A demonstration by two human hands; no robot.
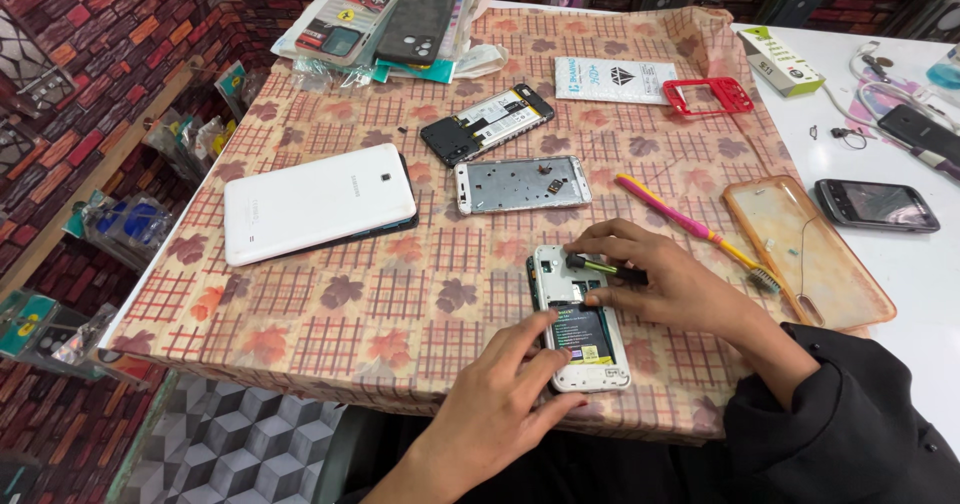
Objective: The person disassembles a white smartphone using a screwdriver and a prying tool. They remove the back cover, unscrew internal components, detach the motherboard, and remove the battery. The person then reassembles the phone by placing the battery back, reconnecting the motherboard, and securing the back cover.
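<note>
A white phone (578, 324) lies face down with its back cover off, showing a dark battery with a label. My left hand (500, 404) steadies the phone's lower left edge with its fingers. My right hand (665, 279) holds a small screwdriver (600, 265) with a green and black handle, its tip at the phone's upper part. Both hands rest on a checked cloth with leaf prints (400, 294).
A white tablet (315, 204), a bare metal phone frame (520, 184) and an opened phone body (488, 122) lie farther back. A pink and yellow toothbrush (690, 226), a clear orange case (805, 249), a red frame (708, 96), a dark phone (877, 205) and packaged cases (385, 19) surround them.
</note>
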